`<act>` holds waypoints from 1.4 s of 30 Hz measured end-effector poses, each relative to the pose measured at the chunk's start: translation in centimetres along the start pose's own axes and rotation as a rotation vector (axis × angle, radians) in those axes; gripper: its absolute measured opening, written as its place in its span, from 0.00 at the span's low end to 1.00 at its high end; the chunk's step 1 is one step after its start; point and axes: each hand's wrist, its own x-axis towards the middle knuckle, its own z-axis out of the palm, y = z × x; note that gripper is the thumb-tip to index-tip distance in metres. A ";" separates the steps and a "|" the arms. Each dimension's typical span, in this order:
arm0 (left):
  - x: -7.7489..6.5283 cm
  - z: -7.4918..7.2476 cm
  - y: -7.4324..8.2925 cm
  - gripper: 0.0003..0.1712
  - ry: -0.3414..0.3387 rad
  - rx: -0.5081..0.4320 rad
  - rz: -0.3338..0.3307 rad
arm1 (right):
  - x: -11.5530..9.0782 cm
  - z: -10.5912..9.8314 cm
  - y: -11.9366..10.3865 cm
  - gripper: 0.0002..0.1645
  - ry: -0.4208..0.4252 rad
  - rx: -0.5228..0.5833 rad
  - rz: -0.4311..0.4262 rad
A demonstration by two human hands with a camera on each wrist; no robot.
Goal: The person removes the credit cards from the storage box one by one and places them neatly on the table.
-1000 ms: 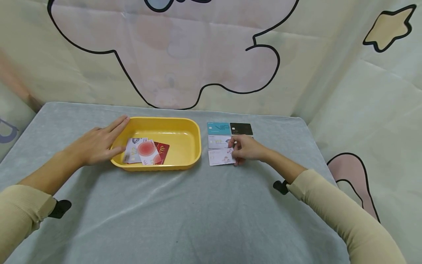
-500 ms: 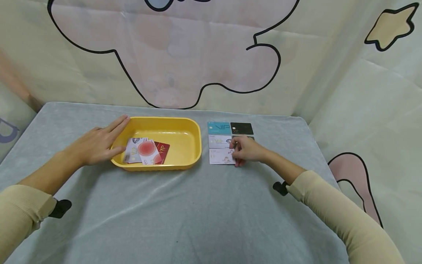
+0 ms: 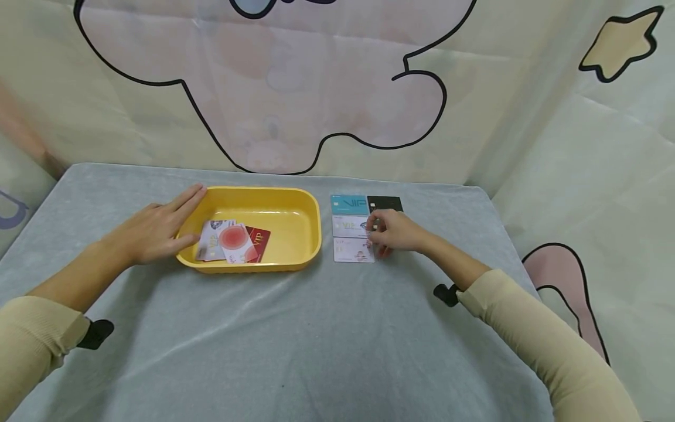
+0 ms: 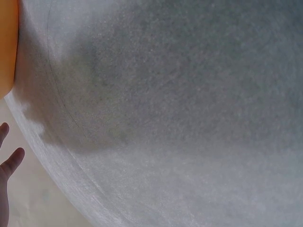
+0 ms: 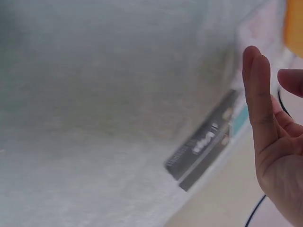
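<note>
Head view: left hand (image 3: pixel 153 231), fingers straight, on left rim of yellow tray (image 3: pixel 292 228), probably steadying it. Overlapping cards (image 3: pixel 234 249) inside, left. Right of tray, right hand (image 3: pixel 398 232) by white cards (image 3: pixel 353 249) (contact? cannot tell); teal card (image 3: pixel 349 204), black card (image 3: pixel 384 203) on far side. Edges line up, seemingly for tidy rows.
Left wrist: fingertips (image 4: pixel 14 158) apart, tray side.
Right wrist: thumb (image 5: pixel 289 80) clear of straight fingers (image 5: pixel 260 99), nothing pinched; dark cards (image 5: pixel 194 149) side by side.
</note>
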 end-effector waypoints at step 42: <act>-0.1 0.1 -0.2 0.51 -0.001 0.000 -0.004 | 7.4 3.2 -12.0 0.25 -0.071 -0.087 -0.310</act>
